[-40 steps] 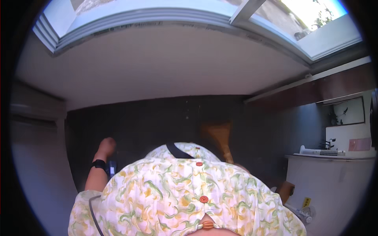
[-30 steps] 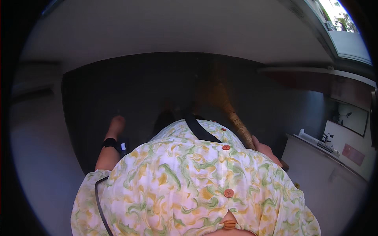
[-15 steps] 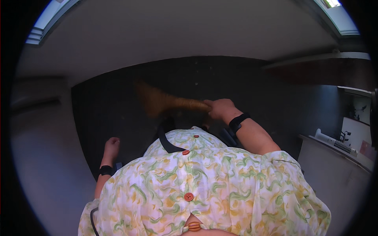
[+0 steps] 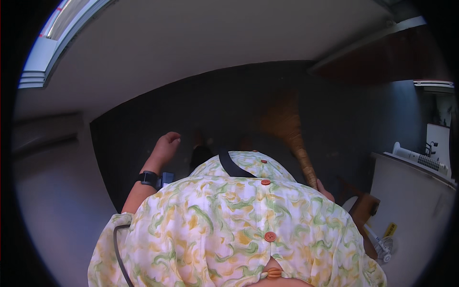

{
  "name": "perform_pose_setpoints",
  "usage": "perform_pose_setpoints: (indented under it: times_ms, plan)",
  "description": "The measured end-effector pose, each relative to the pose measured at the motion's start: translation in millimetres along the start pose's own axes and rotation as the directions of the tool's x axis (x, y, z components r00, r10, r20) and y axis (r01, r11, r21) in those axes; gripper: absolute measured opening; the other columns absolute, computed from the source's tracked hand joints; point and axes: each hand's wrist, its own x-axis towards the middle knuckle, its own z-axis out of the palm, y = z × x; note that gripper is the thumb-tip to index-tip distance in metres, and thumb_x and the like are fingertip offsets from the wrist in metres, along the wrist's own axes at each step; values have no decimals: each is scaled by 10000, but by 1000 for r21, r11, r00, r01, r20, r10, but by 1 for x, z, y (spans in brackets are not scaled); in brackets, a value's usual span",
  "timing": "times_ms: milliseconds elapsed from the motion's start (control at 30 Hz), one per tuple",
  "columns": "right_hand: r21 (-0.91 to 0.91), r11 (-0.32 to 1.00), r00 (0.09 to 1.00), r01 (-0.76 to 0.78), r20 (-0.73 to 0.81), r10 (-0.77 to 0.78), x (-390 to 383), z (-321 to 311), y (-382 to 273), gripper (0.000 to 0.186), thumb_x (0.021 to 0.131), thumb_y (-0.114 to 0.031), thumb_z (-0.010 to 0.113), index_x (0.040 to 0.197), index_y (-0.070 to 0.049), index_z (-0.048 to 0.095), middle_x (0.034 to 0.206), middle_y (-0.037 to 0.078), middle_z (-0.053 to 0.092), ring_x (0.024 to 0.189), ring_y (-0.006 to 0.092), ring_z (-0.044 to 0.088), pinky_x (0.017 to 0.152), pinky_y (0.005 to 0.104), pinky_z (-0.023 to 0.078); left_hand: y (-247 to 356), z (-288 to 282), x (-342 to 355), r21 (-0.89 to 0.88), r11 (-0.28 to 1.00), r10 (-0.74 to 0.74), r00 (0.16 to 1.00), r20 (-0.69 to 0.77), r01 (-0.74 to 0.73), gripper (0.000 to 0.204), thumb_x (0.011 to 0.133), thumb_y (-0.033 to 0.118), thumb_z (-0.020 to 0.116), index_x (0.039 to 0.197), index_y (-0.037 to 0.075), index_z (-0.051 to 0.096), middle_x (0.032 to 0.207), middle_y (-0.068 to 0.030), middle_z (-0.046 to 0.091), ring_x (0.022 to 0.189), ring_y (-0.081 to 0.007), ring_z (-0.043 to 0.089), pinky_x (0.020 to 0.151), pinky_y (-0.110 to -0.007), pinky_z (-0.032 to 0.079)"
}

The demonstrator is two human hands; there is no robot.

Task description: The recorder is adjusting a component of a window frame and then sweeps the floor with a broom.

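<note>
A tan straw hand broom (image 4: 294, 129) hangs over the dark floor (image 4: 224, 110), right of the middle, its bristles pointing forward and blurred by motion. At its near end, beside my shirt, my right hand (image 4: 326, 190) is closed around the bound handle; the shirt hides much of that hand. My left hand (image 4: 167, 145), with a black band at the wrist, hovers above the floor on the left. Its fingers are curled in loosely, and I see nothing in them.
A pale wall (image 4: 205, 38) bounds the floor ahead. On the left stands a light grey panel (image 4: 57, 182) with a dark slot. A dark reddish-brown panel (image 4: 382, 57) juts in at far right. Nearer, a brown wooden object (image 4: 365, 209) stands beside a white-sided unit (image 4: 406, 191).
My right hand has drawn back toward my right side, swinging the broom from left to right. My left hand has moved forward and rightward. The view has shifted.
</note>
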Motion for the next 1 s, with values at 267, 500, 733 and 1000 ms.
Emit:
perform_pose_setpoints:
  times_ms: [267,500,733,1000]
  plan:
    - [-90,922,925,378,-12,-380,21,-31,-36,652,796,-357,622,1394,-276,375,910,163,665,837,344,640,748,438,510,-14,8,-5,258,965,-73,991,113,41,287,865,180,563,1100,29,631,1045,-169,657,993,-288,627,871,-354,479]
    - [-103,903,906,416,-38,-422,102,-46,-101,556,818,-403,588,1344,-281,457,1034,130,660,970,323,619,837,423,486,-58,-20,-58,215,946,-248,969,-2,243,284,865,156,571,1081,-23,617,1008,-164,663,954,-254,632,845,-336,481]
    - [270,963,997,15,-79,7,80,-5,48,607,818,-353,622,1380,-229,428,1203,132,599,1120,297,558,958,368,427,-39,-1,-64,113,937,-333,943,13,330,290,876,165,585,1092,-26,613,1043,-173,650,1013,-255,610,893,-341,460]
    - [640,752,981,-155,10,193,-1,-8,49,593,820,-322,635,1370,-214,444,1052,176,650,1002,328,614,870,372,473,-54,8,-6,338,939,-103,992,79,71,254,859,166,595,1024,-21,643,945,-206,666,936,-315,643,827,-364,488]
